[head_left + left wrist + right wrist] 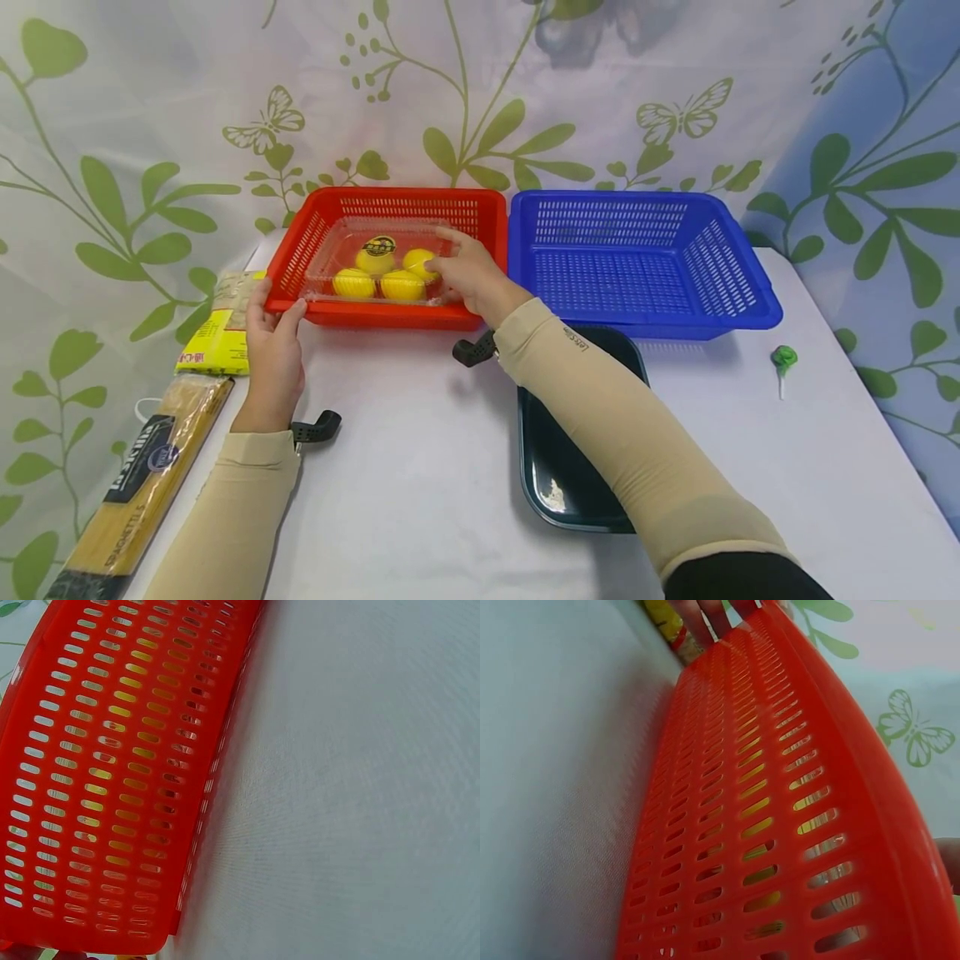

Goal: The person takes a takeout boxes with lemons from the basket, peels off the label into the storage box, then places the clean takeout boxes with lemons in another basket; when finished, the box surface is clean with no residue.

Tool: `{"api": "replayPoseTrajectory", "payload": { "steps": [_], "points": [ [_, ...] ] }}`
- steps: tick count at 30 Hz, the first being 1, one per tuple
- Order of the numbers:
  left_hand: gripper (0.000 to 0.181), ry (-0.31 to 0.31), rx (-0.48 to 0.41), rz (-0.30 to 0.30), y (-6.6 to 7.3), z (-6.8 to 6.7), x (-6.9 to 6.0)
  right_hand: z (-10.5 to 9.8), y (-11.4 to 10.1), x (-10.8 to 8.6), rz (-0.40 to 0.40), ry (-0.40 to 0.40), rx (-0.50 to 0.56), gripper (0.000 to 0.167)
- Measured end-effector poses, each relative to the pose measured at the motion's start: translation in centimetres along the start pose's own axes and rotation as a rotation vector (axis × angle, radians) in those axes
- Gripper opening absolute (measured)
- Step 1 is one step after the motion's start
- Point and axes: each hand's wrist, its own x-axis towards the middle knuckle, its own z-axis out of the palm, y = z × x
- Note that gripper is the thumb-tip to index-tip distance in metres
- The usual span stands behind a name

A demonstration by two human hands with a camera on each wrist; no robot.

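Observation:
In the head view a red slotted basket point(375, 316) stands at the back left. Inside lies a clear plastic clamshell box point(321, 265) with several round yellow pieces point(354, 283) and a black-and-yellow label on its lid. My right hand point(474, 273) holds the box at its right end, thumb toward the front, fingers toward the back. At the basket's front left corner my left hand point(276, 358) grips the rim; its fingers point(697, 616) show at the far corner in the right wrist view. The left wrist view shows mostly the slotted wall point(112, 780).
A blue basket point(648, 321) adjoins on the right. The dark tray point(558, 467) is partly under my right forearm. A green lollipop point(783, 358) lies at right. Along the left edge are a yellow packet point(225, 329) and a spaghetti pack point(146, 475).

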Motion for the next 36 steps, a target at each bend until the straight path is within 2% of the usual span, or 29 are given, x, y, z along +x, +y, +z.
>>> {"api": "replayPoseTrajectory", "payload": {
  "steps": [19, 29, 36],
  "points": [
    [0.070, 0.005, -0.017, -0.006, 0.0, 0.0, 0.0, 0.1, -0.4, -0.8, -0.034, 0.071, 0.028, 0.066],
    [0.070, 0.003, -0.007, -0.007, 0.0, 0.0, 0.2, -0.7, -2.1, -3.0, -0.069, 0.054, 0.022, 0.066],
    [0.069, 0.010, -0.011, -0.015, 0.1, 0.1, 0.2, -1.9, -3.1, -4.8, -0.090, 0.016, 0.060, 0.067]
  ]
}}
